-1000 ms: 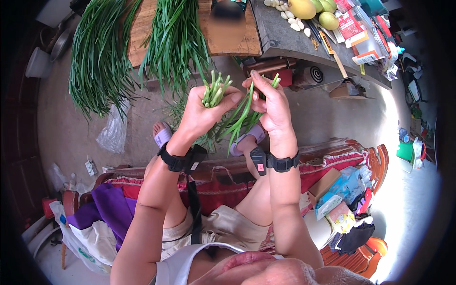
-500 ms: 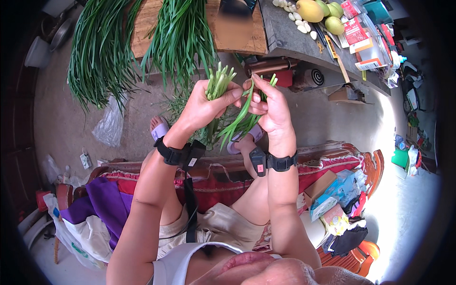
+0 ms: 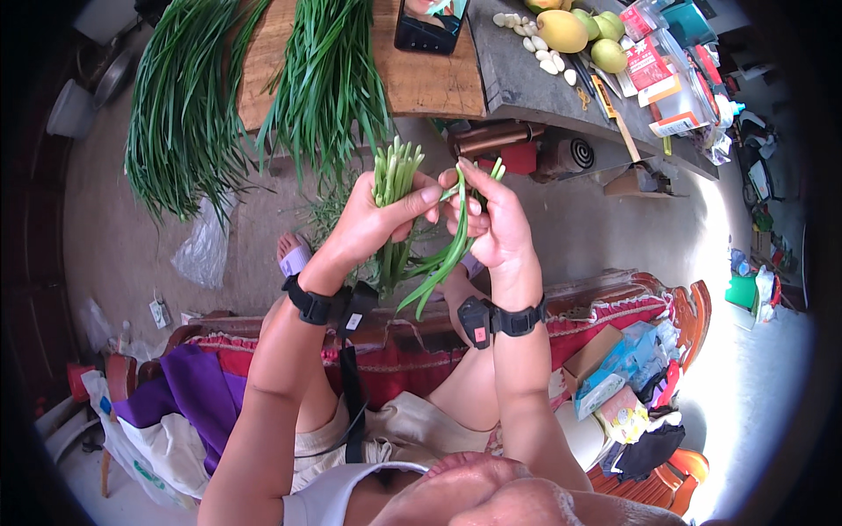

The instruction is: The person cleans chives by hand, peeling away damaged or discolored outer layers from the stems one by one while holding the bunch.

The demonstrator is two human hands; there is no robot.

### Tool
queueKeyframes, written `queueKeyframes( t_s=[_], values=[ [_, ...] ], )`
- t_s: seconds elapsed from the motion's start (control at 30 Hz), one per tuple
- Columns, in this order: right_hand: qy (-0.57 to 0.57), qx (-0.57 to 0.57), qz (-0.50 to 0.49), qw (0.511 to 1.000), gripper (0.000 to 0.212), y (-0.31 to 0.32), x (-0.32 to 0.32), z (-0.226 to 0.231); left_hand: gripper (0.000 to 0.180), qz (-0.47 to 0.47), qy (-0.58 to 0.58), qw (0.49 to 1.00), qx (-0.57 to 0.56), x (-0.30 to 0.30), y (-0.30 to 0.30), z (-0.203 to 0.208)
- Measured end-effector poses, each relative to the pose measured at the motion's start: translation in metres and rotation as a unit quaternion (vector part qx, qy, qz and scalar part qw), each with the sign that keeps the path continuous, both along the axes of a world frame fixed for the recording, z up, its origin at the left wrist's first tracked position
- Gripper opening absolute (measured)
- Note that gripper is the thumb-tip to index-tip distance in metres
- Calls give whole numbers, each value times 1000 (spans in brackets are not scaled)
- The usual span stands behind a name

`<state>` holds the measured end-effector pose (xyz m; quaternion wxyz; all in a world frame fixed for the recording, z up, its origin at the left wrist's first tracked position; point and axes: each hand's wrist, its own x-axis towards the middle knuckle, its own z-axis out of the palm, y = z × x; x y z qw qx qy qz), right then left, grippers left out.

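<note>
My left hand point(image 3: 373, 215) is closed round a bunch of garlic chives point(image 3: 396, 180), their pale cut ends pointing up and the green leaves hanging below. Close beside it, my right hand point(image 3: 495, 215) pinches a few more chive stalks point(image 3: 458, 241) between thumb and fingers, with leaves drooping toward my lap. The fingertips of both hands almost meet. Beyond them, a large pile of chives point(image 3: 329, 79) hangs over the edge of the wooden board point(image 3: 430, 92), and another pile point(image 3: 184, 105) lies to its left.
A phone point(image 3: 430, 24) stands on the board. Garlic cloves point(image 3: 545, 60), a yellow fruit point(image 3: 561, 31), green fruits and a yellow-handled knife point(image 3: 603, 96) lie on the grey table point(image 3: 517, 83). Loose chives point(image 3: 338, 210) and a plastic bag point(image 3: 203, 250) are on the floor.
Both hands have come slightly lower in the picture, still holding their chives. The leaves under my right hand have swung down and left. The phone now shows more fully.
</note>
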<state>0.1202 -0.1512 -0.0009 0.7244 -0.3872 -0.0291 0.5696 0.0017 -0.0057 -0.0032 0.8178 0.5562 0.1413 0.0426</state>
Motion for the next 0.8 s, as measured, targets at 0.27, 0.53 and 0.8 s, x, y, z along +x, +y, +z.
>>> queueKeyframes(
  t_s=[0.27, 0.53, 0.8],
  values=[
    [-20, -14, 1, 1000, 36, 1, -14, 15, 25, -65, 5, 988, -139, -6, 2, 5],
    [-81, -56, -36, 995, 34, 1, -19, 28, 34, 9, 2, 995, -101, -4, -5, 1],
    [-162, -73, -51, 983, 30, 5, -25, 16, 30, 41, 29, 999, -3, 2, -7, -5]
  ],
)
